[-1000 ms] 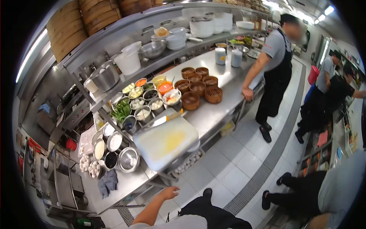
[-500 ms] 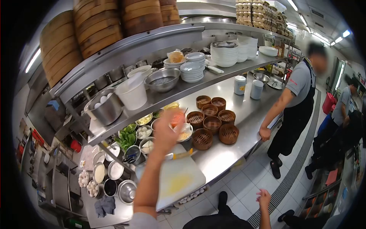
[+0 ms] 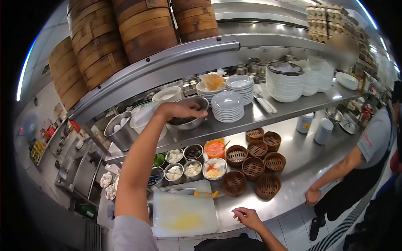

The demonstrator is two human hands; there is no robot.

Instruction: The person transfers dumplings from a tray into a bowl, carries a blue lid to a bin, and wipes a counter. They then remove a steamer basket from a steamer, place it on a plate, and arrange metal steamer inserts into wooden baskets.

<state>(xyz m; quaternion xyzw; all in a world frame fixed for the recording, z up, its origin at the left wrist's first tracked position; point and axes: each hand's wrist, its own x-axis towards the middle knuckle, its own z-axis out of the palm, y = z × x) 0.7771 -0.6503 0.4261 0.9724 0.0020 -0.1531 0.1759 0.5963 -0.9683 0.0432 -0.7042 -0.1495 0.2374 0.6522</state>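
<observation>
My left hand (image 3: 179,110) is over the metal bowl (image 3: 187,124) on the shelf, its fingers stretched across the opening and partly down inside. Dark contents show below the fingers. My right hand (image 3: 246,217) hovers at the counter's front edge with its fingers curled in and nothing visible in them. Between my arms lies a white cutting board (image 3: 167,213) with a yellow stain. A knife with a yellow handle (image 3: 205,194) rests along its far edge. Behind the board stand tubs of white pieces (image 3: 173,172), a tub of orange food (image 3: 215,148) and a bowl of shredded food (image 3: 215,168).
Small bamboo steamers (image 3: 253,168) cluster right of the tubs. Stacked plates (image 3: 228,105) and white bowls (image 3: 284,83) share the shelf with a pot of eggs (image 3: 122,131). Large steamers (image 3: 146,31) tower above. A person's arm (image 3: 337,173) leans on the counter at right.
My left hand has risen from over the tubs to the metal bowl on the shelf. My right hand has come in to the counter edge, fingers more curled. The view has turned and moved closer.
</observation>
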